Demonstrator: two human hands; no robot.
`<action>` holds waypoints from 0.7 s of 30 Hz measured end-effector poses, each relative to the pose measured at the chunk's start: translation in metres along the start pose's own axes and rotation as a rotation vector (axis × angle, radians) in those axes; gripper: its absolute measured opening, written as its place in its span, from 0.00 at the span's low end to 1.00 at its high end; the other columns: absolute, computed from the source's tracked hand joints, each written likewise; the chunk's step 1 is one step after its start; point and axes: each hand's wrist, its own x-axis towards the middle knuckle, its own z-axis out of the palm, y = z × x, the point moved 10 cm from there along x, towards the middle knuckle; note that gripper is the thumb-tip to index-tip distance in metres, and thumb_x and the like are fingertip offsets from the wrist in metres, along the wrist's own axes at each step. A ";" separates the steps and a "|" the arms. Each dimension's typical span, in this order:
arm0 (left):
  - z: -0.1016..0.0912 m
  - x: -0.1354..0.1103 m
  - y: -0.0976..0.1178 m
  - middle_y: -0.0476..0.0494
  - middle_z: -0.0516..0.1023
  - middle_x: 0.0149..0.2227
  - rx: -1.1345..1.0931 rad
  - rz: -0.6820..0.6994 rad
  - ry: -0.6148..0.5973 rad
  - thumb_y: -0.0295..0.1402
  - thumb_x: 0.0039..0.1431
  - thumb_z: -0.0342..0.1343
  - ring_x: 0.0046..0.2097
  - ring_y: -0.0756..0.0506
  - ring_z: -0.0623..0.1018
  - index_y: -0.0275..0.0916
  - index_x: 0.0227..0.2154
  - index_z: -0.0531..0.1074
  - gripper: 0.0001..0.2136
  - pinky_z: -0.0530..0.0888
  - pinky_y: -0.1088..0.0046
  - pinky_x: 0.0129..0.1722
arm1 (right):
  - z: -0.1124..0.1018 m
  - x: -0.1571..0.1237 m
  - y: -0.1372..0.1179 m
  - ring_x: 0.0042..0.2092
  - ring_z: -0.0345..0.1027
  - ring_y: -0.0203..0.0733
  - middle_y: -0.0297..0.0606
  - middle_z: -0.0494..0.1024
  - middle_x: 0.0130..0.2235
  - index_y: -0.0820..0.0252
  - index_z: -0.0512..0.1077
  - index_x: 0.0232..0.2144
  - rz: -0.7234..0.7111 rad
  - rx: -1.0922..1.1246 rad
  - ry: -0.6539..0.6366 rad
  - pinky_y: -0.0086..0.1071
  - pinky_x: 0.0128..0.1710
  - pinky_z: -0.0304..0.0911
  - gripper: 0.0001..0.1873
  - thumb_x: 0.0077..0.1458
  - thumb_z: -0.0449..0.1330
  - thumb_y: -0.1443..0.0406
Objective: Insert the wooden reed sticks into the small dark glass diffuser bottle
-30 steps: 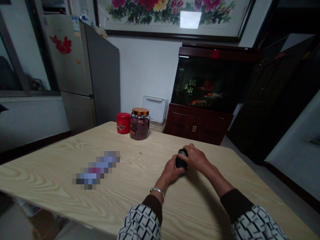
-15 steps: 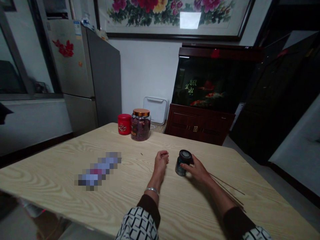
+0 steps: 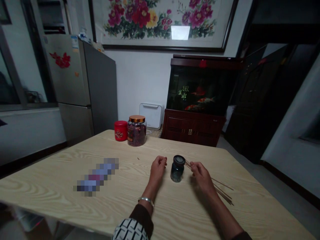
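Observation:
A small dark glass bottle (image 3: 177, 169) stands upright on the light wooden table (image 3: 62, 166), between my two hands. My left hand (image 3: 158, 167) rests just left of it, fingers curled in a pinch on something too small to name. My right hand (image 3: 200, 174) lies just right of the bottle, fingers closed on the near ends of several thin brown sticks (image 3: 222, 191) that trail across the table to the right. Neither hand touches the bottle.
A red tin (image 3: 120, 130) and a glass jar with a copper lid (image 3: 136, 130) stand at the table's far edge. A blurred flat object (image 3: 96, 176) lies to the left. A fridge (image 3: 80, 86) and a fish tank on a cabinet (image 3: 197, 100) stand behind.
A second ago both hands gripped the bottle. My left hand let go and moved left, then my right hand released the bottle and took hold of the sticks.

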 end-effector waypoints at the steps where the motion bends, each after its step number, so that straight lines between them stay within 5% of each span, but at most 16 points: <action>1: 0.002 -0.006 0.018 0.49 0.71 0.23 0.038 0.047 -0.031 0.46 0.53 0.60 0.27 0.50 0.69 0.36 0.25 0.71 0.16 0.63 0.76 0.28 | -0.006 -0.002 -0.008 0.29 0.62 0.40 0.34 0.68 0.26 0.57 0.67 0.27 -0.007 0.021 0.008 0.32 0.28 0.59 0.27 0.56 0.51 0.40; 5: 0.030 -0.028 0.108 0.53 0.61 0.18 0.134 0.226 -0.254 0.56 0.58 0.52 0.22 0.53 0.60 0.37 0.19 0.65 0.26 0.55 0.76 0.24 | -0.016 0.001 -0.069 0.21 0.48 0.33 0.29 0.57 0.19 0.57 0.60 0.19 -0.008 0.216 -0.110 0.28 0.20 0.44 0.33 0.55 0.47 0.36; 12: 0.089 -0.057 0.238 0.56 0.52 0.16 -0.285 0.113 -0.755 0.65 0.56 0.43 0.19 0.54 0.51 0.38 0.15 0.59 0.33 0.49 0.76 0.21 | -0.032 0.013 -0.216 0.19 0.33 0.29 0.24 0.49 0.17 0.56 0.53 0.17 -0.068 0.647 -0.458 0.27 0.18 0.31 0.37 0.52 0.40 0.31; 16: 0.094 -0.074 0.248 0.55 0.51 0.15 -0.456 0.044 -0.920 0.66 0.56 0.38 0.19 0.54 0.53 0.38 0.14 0.58 0.35 0.52 0.75 0.22 | -0.023 -0.002 -0.227 0.18 0.33 0.28 0.24 0.48 0.16 0.56 0.51 0.16 -0.050 0.787 -0.649 0.27 0.18 0.33 0.37 0.52 0.37 0.31; 21: 0.085 -0.080 0.200 0.53 0.53 0.14 -0.535 -0.073 -0.940 0.67 0.56 0.35 0.18 0.53 0.55 0.38 0.13 0.56 0.36 0.55 0.74 0.22 | 0.000 -0.015 -0.182 0.17 0.34 0.27 0.23 0.48 0.14 0.56 0.50 0.15 0.080 0.901 -0.717 0.26 0.17 0.34 0.37 0.52 0.38 0.31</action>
